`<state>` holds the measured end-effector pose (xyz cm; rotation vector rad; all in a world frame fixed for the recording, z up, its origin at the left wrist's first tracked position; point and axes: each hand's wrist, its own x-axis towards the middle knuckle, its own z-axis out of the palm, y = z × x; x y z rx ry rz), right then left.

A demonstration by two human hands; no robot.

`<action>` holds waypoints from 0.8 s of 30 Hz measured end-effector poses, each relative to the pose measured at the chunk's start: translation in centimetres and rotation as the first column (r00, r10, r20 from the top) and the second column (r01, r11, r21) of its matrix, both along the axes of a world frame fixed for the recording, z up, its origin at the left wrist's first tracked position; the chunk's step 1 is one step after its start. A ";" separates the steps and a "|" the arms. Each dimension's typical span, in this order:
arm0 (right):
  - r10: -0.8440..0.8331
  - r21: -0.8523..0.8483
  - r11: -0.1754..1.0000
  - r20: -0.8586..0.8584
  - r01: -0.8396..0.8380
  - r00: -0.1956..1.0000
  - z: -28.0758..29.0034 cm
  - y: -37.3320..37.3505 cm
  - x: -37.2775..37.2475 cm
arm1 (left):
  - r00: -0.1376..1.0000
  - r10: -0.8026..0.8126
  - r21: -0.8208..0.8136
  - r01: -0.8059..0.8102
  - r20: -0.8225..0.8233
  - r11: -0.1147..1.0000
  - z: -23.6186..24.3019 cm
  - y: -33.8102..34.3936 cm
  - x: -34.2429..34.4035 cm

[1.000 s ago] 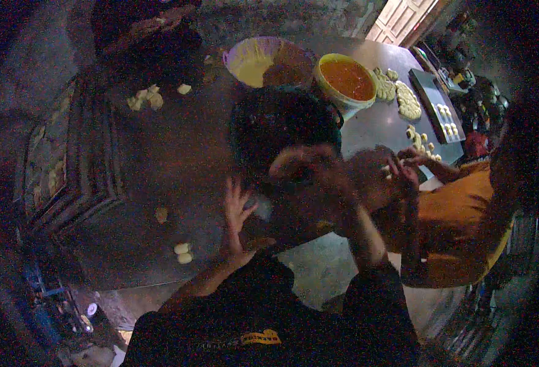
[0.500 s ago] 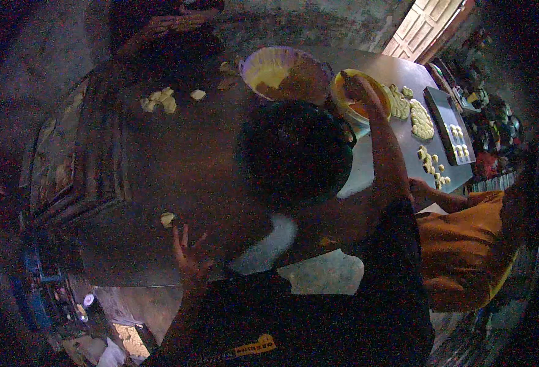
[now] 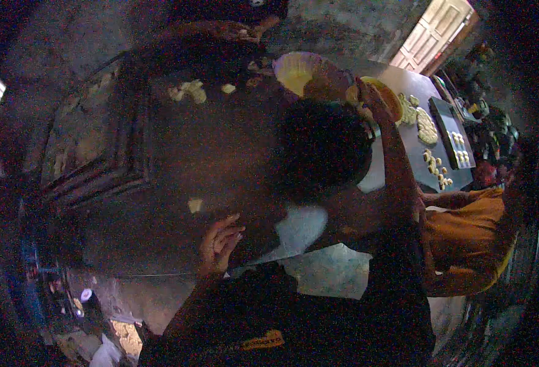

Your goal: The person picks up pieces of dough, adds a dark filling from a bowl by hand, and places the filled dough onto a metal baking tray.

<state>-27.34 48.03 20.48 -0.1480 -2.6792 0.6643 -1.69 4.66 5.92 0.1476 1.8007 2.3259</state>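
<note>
My left hand (image 3: pixel 222 240) is low over the dark table, fingers loosely bent and apart, holding nothing visible. A small pale dough piece (image 3: pixel 194 205) lies just beyond it. My right arm reaches far to the right; my right hand (image 3: pixel 370 96) is at the near left rim of a yellow bowl (image 3: pixel 398 105) with orange-brown contents. Its fingers look closed around something tan, too dim to make out. Left of that bowl stands a larger pale basin (image 3: pixel 318 56) with yellow contents. A large dark round shape (image 3: pixel 327 150), which I cannot make out, hides the table between my hands.
Flat dark trays (image 3: pixel 92 147) are stacked on the left. Dough scraps (image 3: pixel 190 92) lie at the far side, near another person's arm (image 3: pixel 208 29). Shaped dough (image 3: pixel 427 127) and a black tray (image 3: pixel 445 125) lie right. A person in an orange shirt (image 3: pixel 465 235) is beside me.
The view has shifted, so the table sits further right. My right hand has come from inside the yellow bowl to its rim. My left hand's fingers have bent; the far person's arm has moved right.
</note>
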 end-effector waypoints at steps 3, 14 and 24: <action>0.246 -0.261 0.941 0.085 -0.217 0.965 -0.6 -10.7 5.1 | 0.997 -0.022 0.038 0.019 0.072 0.999 2.7 -2.5 0.5; 0.664 -0.773 0.595 0.319 -0.219 0.677 -9.4 -36.7 26.9 | 0.957 0.162 0.125 -0.196 0.243 0.973 -2.4 -12.7 6.6; 0.562 -0.313 0.826 0.418 -0.468 0.713 -9.5 -42.9 33.7 | 0.974 0.170 -0.424 -0.218 -0.147 0.879 -0.5 -17.4 9.9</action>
